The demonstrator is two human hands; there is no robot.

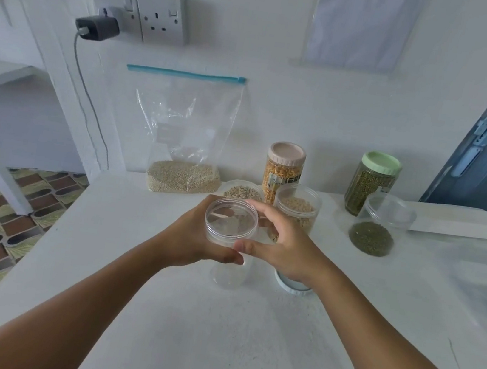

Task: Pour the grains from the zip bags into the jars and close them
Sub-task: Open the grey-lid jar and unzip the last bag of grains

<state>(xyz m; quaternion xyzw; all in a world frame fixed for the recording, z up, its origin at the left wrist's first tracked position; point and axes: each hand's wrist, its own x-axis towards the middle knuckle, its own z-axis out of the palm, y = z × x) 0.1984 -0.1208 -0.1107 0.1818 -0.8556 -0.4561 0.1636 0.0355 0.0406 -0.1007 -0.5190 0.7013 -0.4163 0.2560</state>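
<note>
An empty clear plastic jar [231, 229] with no lid is held above the white table [214, 336], tilted toward me. My left hand [190, 239] grips its left side and my right hand [283, 246] curls round its right side. A zip bag [183, 144] with a blue seal and pale grains at its bottom leans on the wall behind. A whitish lid [290, 284] lies on the table under my right wrist.
Behind my hands stand two open jars of beige grains [297, 207] [243, 191], a pink-lidded jar of yellow grains [284, 171], a green-lidded jar of green grains [372, 183] and an open jar with green grains [377, 228]. Wall sockets [153, 16] with a plugged charger. Tiled floor at left.
</note>
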